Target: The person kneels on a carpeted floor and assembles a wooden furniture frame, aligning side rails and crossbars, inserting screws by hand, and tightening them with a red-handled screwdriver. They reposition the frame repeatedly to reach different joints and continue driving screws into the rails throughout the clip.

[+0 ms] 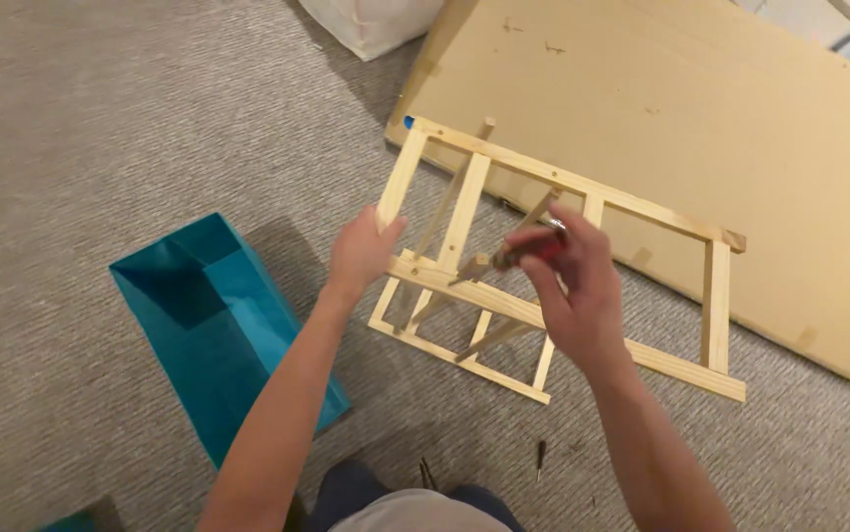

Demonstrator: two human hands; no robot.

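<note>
head view: teal box [218, 325] left of wooden frame [504, 286], cardboard sheet [701, 118] behind.

Head camera looks steeply down, close over the carpeted floor [70, 148].

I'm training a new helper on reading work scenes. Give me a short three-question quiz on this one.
1. True or false: the left hand grips the wooden frame.
2. What does the right hand hold: A) a screwdriver, B) a hammer, C) a tape?
3. What colour is the box on the carpet?

Key: 1 true. 2 A. 3 teal.
</note>
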